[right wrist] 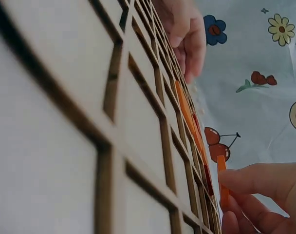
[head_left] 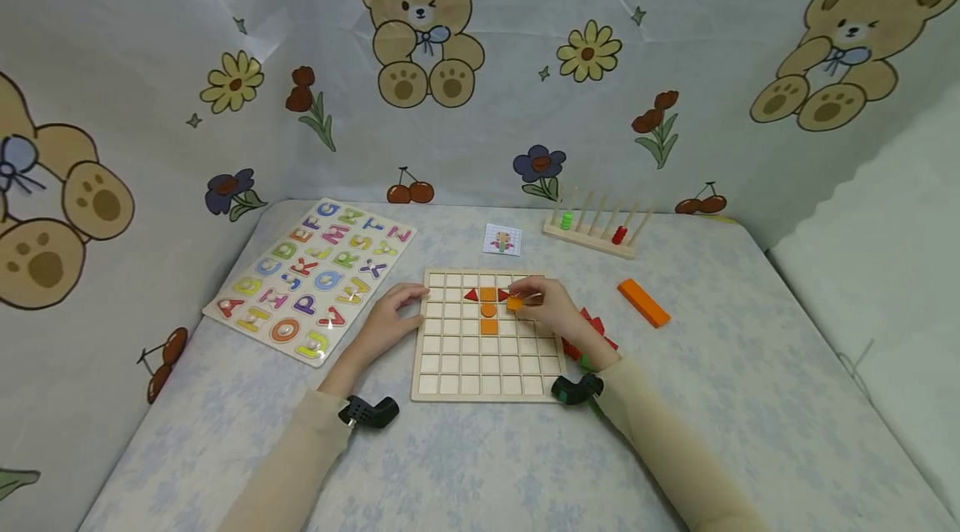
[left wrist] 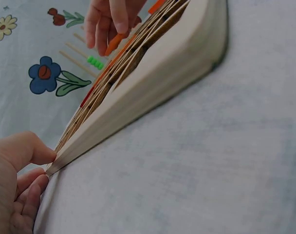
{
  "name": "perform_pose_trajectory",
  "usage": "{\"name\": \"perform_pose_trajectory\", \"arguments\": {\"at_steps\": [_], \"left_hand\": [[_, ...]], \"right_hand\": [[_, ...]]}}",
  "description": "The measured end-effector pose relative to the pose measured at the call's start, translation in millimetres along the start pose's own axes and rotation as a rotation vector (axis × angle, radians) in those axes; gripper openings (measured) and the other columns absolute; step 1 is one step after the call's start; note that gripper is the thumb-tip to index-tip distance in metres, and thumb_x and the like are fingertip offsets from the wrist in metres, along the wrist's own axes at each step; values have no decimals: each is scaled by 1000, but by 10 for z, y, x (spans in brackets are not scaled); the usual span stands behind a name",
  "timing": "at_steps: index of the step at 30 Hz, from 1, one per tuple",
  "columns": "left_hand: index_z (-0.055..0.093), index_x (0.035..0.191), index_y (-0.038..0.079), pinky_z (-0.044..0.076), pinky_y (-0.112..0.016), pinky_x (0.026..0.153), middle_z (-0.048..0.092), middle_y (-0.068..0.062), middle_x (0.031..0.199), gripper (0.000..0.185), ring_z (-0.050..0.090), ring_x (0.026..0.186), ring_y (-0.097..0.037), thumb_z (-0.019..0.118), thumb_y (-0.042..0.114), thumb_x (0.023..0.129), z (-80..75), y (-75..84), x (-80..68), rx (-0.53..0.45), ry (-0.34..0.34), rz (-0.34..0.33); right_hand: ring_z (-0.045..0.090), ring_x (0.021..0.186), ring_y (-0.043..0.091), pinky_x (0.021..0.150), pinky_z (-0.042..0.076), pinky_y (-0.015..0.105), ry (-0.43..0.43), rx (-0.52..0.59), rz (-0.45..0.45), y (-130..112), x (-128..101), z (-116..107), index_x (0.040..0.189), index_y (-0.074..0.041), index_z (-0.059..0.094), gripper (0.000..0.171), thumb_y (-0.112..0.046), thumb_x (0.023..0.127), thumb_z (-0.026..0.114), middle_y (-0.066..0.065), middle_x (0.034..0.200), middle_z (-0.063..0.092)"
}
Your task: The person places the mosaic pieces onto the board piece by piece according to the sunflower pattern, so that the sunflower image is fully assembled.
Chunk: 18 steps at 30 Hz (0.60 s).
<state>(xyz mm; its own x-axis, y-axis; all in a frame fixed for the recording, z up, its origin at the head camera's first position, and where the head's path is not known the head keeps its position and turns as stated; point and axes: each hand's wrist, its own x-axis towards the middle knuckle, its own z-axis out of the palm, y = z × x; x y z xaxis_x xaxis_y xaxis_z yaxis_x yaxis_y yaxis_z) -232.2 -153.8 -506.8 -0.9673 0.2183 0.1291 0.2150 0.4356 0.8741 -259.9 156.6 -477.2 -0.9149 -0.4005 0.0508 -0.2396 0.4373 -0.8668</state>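
A wooden grid board (head_left: 456, 363) lies on the table between both hands. In its upper middle an orange round tile (head_left: 488, 310) sits between two orange square tiles, with a red triangle tile (head_left: 471, 295) on either side of the upper square. My left hand (head_left: 392, 317) holds the board's left edge; the left wrist view shows thumb (left wrist: 43, 152) and fingers meeting at that edge. Between thumb and fingers my right hand (head_left: 551, 307) pinches an orange square tile (right wrist: 222, 183), just above the board beside the right-hand triangle.
Red triangle pieces (head_left: 596, 323) and some green ones lie partly under the right forearm. Farther right is a row of orange pieces (head_left: 643, 303). Behind the board are a small picture card (head_left: 502, 239) and a peg rack (head_left: 592, 242) with beads. An alphabet board (head_left: 307, 278) lies left.
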Motion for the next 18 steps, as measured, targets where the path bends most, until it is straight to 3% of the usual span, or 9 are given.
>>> {"name": "perform_pose_trajectory", "arguments": {"at_steps": [10,18], "left_hand": [[58,128,7,41,-45,110,53,-10,135,43,50,126,-27,67,8,86,-7,-1,9,1,-1,-5],[59,128,5,41,-46,110,53,-12,134,44,50,126,-29,67,6,85,-4,0,7,3,-2,9]], "right_hand": [[60,105,36,89,56,41,-6,37,-43,15,31,116,116,3,64,36,8,81,66,24,116,64],[60,103,36,90,55,40,-5,60,-20,-4,19,80,116,4,64,33,3,84,66,24,115,64]]}}
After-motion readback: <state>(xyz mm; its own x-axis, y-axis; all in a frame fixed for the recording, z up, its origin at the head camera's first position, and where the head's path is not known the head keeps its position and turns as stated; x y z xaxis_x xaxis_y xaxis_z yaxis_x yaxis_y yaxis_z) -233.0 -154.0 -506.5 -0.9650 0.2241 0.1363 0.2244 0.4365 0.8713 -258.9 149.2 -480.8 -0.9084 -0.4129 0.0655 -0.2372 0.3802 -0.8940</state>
